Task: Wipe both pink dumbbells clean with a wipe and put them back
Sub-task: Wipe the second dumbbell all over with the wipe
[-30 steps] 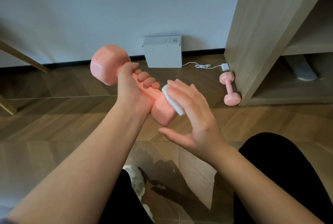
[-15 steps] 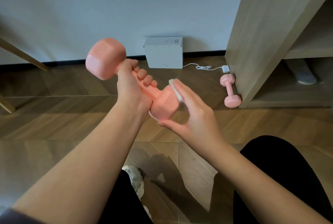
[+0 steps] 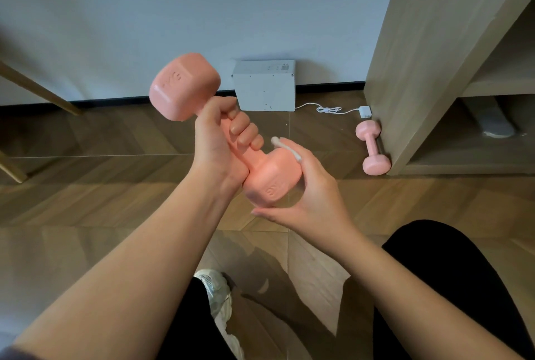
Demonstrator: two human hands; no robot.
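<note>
My left hand (image 3: 223, 139) grips the handle of a pink dumbbell (image 3: 185, 85), held up at a slant above the floor, one head up left, the other down right. My right hand (image 3: 307, 194) cups the lower head and presses a white wipe (image 3: 286, 148) against its right side, thumb under the head. Only the wipe's edge shows between palm and dumbbell. A second, smaller-looking pink dumbbell (image 3: 372, 146) lies on the wooden floor against the foot of the cabinet at right.
A white box (image 3: 265, 85) stands against the wall with a white cable and plug (image 3: 364, 112) trailing right. A wooden cabinet (image 3: 419, 55) with open shelves fills the right side. Wooden legs (image 3: 37, 88) cross the left edge. My knees and a shoe (image 3: 215, 290) are below.
The dumbbell has turned more upright and its lower head swung toward me. My right hand slid with the wipe from the end face round to the head's right side.
</note>
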